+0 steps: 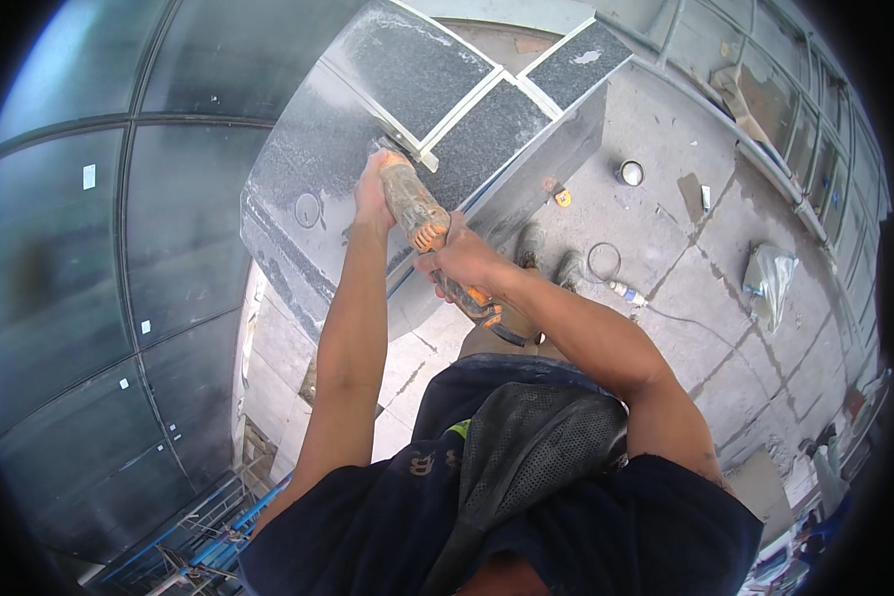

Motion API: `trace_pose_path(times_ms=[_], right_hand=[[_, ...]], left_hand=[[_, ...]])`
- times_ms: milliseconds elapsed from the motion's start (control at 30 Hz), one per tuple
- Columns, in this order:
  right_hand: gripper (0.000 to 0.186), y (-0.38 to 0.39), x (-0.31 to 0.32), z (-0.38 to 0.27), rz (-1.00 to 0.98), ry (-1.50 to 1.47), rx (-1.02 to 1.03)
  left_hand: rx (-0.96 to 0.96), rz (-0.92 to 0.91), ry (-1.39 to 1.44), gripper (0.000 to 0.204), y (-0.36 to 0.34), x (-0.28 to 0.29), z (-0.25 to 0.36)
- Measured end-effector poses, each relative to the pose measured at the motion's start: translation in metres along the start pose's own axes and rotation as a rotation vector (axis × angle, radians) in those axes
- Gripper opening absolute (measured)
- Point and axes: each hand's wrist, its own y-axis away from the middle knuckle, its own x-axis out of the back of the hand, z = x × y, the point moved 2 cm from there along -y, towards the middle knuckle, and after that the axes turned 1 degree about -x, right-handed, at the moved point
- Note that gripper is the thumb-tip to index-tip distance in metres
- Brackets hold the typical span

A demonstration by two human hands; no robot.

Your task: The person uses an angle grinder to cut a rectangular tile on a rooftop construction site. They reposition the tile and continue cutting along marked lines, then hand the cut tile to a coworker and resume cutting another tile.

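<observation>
Both my hands hold a dusty orange-and-grey angle grinder [414, 206] over a dark grey stone block. My left hand [371, 195] is closed around its front end, close to the grinder's head. Farther back, my right hand [470, 258] wraps the rear of the body. The grinder's head sits low by the stone top [318, 124], which is coated in pale dust; I cannot tell whether its disc touches the stone. Just beyond it lies a narrow pale strip [427, 159]. Dark speckled panels [422, 74] edged with white strips cover the far part.
Dark glass panels [55, 228] rise on the left. On the tiled floor at right are an open can [630, 173], a yellow-orange tape measure [563, 199], a bottle [627, 292], a trailing cable [700, 323] and a clear plastic bag [772, 278]. Metal framing [785, 189] runs along the far right.
</observation>
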Motion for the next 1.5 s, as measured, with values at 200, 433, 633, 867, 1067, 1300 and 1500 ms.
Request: trace_pose_path(times_ms=[200,433,633,867,1067,1300,1500], right_hand=[[0.053,-0.002,0.000,-0.009,-0.018,-0.039,-0.022],[0.055,-0.011,-0.003,-0.009,0.018,-0.046,-0.021],[0.053,-0.024,-0.003,-0.008,-0.019,-0.079,-0.016],[0.051,-0.008,-0.004,-0.013,0.002,-0.078,-0.030],[0.050,0.007,-0.004,-0.011,-0.009,-0.054,-0.024],[0.051,0.007,-0.006,-0.007,0.002,-0.067,-0.037],[0.051,-0.005,-0.007,-0.008,0.015,-0.070,-0.011]], left_hand=[[-0.017,0.022,-0.025,0.037,-0.010,0.002,0.004],[-0.004,0.014,-0.039,0.038,-0.013,0.000,0.008],[0.024,-0.077,0.052,0.033,-0.033,0.013,0.010],[0.015,-0.006,0.040,0.032,-0.019,0.006,0.008],[0.000,-0.007,-0.019,0.037,-0.004,0.001,0.003],[0.017,0.020,-0.041,0.038,-0.005,0.003,0.000],[0.015,-0.004,-0.024,0.037,-0.014,0.005,0.004]])
